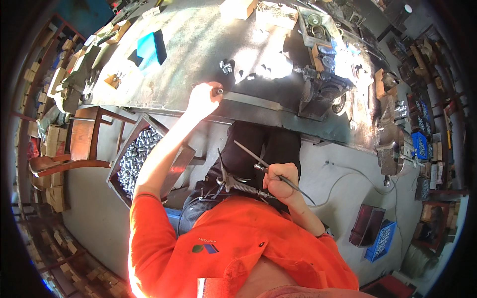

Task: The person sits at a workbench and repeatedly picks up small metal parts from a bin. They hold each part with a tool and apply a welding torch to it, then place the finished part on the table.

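In the head view, the left hand (202, 102) is at the near edge of the worktop (184, 54), its fingers clamped around a small metal cylinder (219, 91), whose round end shows at the right side of the grip. The right hand (282, 180) is nearer and to the right, above the person's lap, its fingers closed on a thin rod (247, 149) that slants from far left to near right. Just left of this hand, a metal tool with a spring (244, 187) lies across the lap; whether the fingers also touch it, I cannot tell.

Farther on the worktop are a few loose metal pieces (226, 67), with a blue box (149, 48) to the far left and a vise-like fixture (320, 92) to the right. Left of the lap, below the worktop, stands a crate (120, 189) full of shiny metal parts (139, 156), near a wooden chair (83, 137). On the floor to the near right is a blue tray (370, 255).
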A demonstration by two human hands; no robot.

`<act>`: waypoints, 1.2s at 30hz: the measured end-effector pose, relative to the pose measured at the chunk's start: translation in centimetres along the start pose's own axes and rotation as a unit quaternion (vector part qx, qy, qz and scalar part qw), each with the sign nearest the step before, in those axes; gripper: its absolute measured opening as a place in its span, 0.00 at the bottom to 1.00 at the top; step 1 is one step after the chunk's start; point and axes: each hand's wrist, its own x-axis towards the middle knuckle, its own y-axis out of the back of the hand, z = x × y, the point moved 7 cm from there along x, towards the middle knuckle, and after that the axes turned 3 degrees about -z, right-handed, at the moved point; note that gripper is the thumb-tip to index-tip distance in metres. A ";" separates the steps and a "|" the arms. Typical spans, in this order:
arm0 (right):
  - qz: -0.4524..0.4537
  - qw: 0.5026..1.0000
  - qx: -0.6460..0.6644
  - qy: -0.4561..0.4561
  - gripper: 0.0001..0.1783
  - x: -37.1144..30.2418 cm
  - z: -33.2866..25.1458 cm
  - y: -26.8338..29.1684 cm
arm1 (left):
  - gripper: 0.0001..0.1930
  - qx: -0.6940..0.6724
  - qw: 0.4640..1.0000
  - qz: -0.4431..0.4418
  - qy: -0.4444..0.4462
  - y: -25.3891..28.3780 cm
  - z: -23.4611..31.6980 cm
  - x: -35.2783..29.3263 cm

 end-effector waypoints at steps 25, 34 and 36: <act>-0.012 0.996 0.077 -0.045 0.15 0.4 1.7 -1.0 | 0.16 0.065 0.931 0.085 0.350 12.2 -24.1 -23.4; 0.011 0.994 0.086 -0.064 0.14 0.4 1.0 -1.6 | 0.20 0.319 0.845 0.005 0.430 8.3 -25.7 -23.7; -0.016 0.994 0.096 -0.054 0.15 -0.3 2.1 -1.4 | 0.20 0.333 0.841 0.011 0.426 7.6 -25.6 -23.4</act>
